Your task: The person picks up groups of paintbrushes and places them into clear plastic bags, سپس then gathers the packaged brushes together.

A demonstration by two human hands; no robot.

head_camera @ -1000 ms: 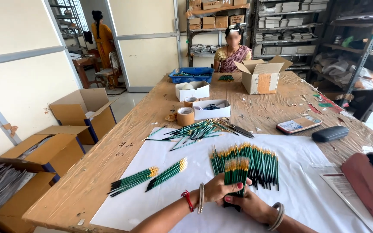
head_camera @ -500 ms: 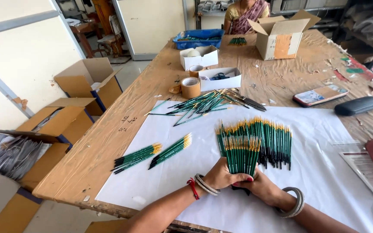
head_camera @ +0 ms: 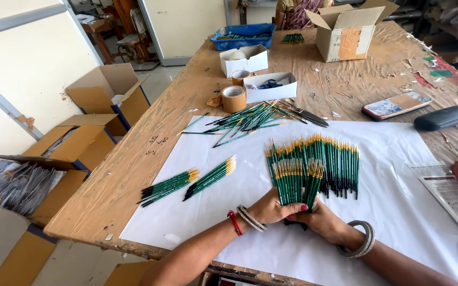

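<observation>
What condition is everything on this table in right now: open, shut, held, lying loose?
Left hand: closed on the fan of green brushes.
Right hand: closed on the same fan.
Fan of green brushes: held, spread, tips up.
Row of brushes: lying flat on white paper.
Two small bundles: lying apart.
Loose pile: scattered.
Cardboard box: flaps open.
Tape roll: standing on end.
Black case: shut.

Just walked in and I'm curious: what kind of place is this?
Probably a small workshop for sorting or packing paintbrushes. Both hands grip a bundle of green brushes, more lie on the white sheet, and cardboard boxes and tape rolls stand on the table.
</observation>
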